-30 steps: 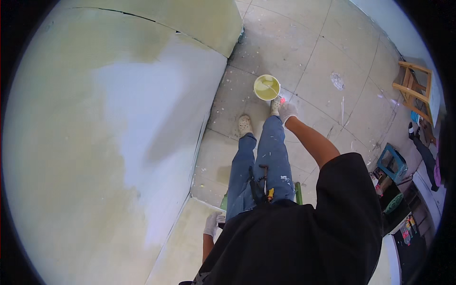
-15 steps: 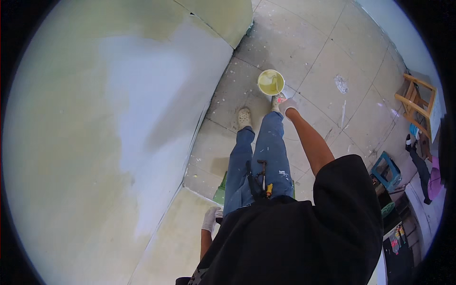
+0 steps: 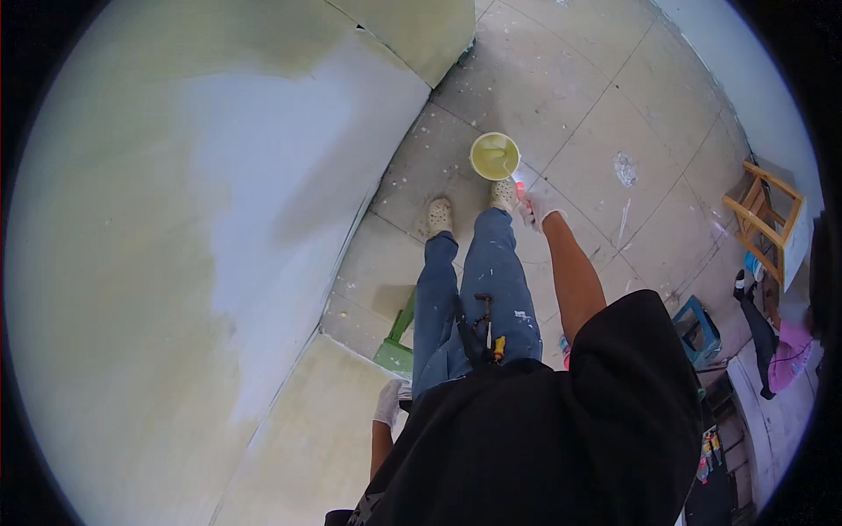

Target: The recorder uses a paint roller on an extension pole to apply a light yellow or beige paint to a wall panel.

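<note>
My right hand (image 3: 539, 208), in a white glove, is closed on the pinkish-red handle of a paint roller (image 3: 521, 188). A thin wire frame runs from the handle into a bucket (image 3: 474, 167) of pale yellow-green paint, where the pale roller head lies. The bucket stands on the floor just beyond my right shoe. Beside my left hip, my left hand (image 3: 390, 402), also gloved, is curled around something dark that I cannot make out. Left of me rises a wall (image 3: 289, 202) with a white patch amid pale yellow-green paint.
A green stool (image 3: 395, 354) stands close by my left leg. Over on the right are a wooden stool (image 3: 761, 210), a blue plastic stool (image 3: 697, 331) and dark and pink cloth (image 3: 792, 355). Tools hang at my waist. The tiled floor (image 3: 605, 131) carries paint spots.
My right hand has shifted slightly right and nearer to me, so more of the roller's handle shows. The view has turned slightly; the left hand keeps its place by the hip.
</note>
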The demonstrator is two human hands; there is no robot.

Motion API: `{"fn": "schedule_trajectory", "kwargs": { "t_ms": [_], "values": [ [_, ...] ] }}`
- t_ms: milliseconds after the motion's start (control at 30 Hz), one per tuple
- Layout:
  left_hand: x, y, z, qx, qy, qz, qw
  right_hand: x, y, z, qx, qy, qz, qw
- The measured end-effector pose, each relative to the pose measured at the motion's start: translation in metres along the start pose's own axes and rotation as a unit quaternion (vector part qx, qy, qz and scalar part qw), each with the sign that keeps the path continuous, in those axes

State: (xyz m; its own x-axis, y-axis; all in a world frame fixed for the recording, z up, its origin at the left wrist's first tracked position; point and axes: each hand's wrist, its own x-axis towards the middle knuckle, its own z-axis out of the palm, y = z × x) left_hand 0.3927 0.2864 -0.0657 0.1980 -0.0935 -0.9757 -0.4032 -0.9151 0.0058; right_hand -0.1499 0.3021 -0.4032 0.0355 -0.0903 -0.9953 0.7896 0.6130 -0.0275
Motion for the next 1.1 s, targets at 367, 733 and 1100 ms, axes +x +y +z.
{"fn": "schedule_trajectory", "kwargs": {
  "t_ms": [367, 733, 1100],
  "values": [
    [-0.018, -0.003, 0.031, -0.072, 0.0, -0.041, 0.997, -0.092, -0.004, 0.038, -0.538, 0.214, -0.177, 0.796],
    [-0.033, 0.006, 0.052, 0.015, -0.008, -0.065, 0.998, -0.05, -0.037, 0.068, -0.52, 0.203, -0.228, 0.798],
    [-0.015, 0.003, 0.084, -0.015, -0.047, -0.023, 0.999, 0.009, -0.006, 0.047, -0.282, 0.292, -0.141, 0.903]
  ]
}}
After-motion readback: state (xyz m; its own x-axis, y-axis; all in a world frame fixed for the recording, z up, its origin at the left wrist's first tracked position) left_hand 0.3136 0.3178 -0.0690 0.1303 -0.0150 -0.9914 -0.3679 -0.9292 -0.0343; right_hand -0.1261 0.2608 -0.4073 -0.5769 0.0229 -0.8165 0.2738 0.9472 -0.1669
